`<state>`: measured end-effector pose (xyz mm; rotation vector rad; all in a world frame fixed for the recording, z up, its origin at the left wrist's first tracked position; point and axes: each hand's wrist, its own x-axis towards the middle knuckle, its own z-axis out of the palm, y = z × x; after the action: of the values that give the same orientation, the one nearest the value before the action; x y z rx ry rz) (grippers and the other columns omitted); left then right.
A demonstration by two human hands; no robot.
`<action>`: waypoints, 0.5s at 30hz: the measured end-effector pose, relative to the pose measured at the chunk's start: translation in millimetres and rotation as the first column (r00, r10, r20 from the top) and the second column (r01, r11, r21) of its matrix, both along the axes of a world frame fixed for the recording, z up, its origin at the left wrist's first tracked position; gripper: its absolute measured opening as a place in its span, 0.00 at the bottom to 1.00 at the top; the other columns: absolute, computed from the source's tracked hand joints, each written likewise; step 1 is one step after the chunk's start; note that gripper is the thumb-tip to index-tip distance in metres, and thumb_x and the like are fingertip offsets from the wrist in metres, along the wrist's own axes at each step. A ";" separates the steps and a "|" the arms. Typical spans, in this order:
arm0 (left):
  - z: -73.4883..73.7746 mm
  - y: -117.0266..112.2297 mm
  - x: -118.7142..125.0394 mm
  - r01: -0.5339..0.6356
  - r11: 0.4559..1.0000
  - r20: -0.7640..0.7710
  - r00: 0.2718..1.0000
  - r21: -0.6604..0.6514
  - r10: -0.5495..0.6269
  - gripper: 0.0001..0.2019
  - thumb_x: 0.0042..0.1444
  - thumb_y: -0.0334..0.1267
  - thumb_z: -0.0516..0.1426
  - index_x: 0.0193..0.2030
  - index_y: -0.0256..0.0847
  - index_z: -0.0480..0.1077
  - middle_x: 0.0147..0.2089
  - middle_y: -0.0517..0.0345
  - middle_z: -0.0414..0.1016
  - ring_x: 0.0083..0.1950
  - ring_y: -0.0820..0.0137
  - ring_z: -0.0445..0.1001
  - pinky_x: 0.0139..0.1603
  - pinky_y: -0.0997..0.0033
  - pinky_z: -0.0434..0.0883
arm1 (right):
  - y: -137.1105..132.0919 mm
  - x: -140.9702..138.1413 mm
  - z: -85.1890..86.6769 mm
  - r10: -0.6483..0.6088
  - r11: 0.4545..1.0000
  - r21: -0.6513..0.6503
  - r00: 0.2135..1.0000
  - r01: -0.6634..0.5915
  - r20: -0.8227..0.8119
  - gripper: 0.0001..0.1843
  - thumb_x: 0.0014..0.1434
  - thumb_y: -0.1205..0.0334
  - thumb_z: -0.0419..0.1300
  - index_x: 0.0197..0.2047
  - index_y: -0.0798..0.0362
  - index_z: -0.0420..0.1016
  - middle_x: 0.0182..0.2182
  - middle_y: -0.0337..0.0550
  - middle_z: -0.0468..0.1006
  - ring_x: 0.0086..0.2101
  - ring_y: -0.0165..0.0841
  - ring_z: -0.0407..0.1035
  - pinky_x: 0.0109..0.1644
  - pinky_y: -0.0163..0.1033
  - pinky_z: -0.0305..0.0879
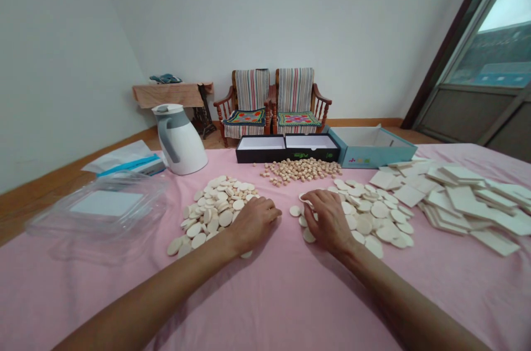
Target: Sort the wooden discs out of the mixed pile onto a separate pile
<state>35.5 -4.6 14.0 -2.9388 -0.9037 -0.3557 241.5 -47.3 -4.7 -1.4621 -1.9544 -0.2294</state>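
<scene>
My left hand (256, 223) rests at the right edge of a pile of small pale wooden discs (225, 218). Its fingers are curled together, and whatever may be under them is hidden. My right hand (327, 217) lies at the left side of a second pile of larger pale wooden discs (379, 210). Between its thumb and fingers a thin round wooden disc (305, 197) shows its edge. A few loose discs lie beside that hand, one of them a single wooden disc (295, 211) just left of it.
Behind the hands are small wooden beads (301, 170), a black two-part box (261, 156) and a blue box (367, 156). Square wooden tiles (460, 196) are heaped at right. On the left stand a white jug (182, 143), a clear plastic container (136, 187) and a tissue pack (133, 164).
</scene>
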 end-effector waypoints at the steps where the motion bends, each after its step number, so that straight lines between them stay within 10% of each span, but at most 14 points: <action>1: -0.9 1.7 2.7 0.002 1.000 -0.029 1.000 -0.001 -0.002 0.10 0.61 0.33 0.50 0.35 0.38 0.73 0.34 0.53 0.73 0.37 0.67 0.69 0.40 0.68 0.64 | 0.7 1.9 -1.0 0.003 1.000 0.017 1.000 -0.002 -0.021 0.08 0.58 0.69 0.53 0.40 0.54 0.72 0.35 0.45 0.74 0.38 0.37 0.65 0.46 0.44 0.54; 15: 6.1 96.6 16.4 -0.285 0.958 0.318 0.907 -0.025 0.278 0.13 0.56 0.30 0.53 0.46 0.39 0.72 0.45 0.52 0.76 0.39 0.68 0.74 0.44 0.69 0.69 | 0.4 2.9 -4.4 0.074 0.996 0.050 0.996 -0.071 -0.056 0.09 0.58 0.70 0.53 0.41 0.54 0.70 0.37 0.44 0.74 0.39 0.36 0.65 0.49 0.45 0.53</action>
<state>51.8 92.0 20.2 -2.7159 -1.3312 -0.8307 244.4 -46.9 -9.1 -1.3497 -1.9386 -0.1988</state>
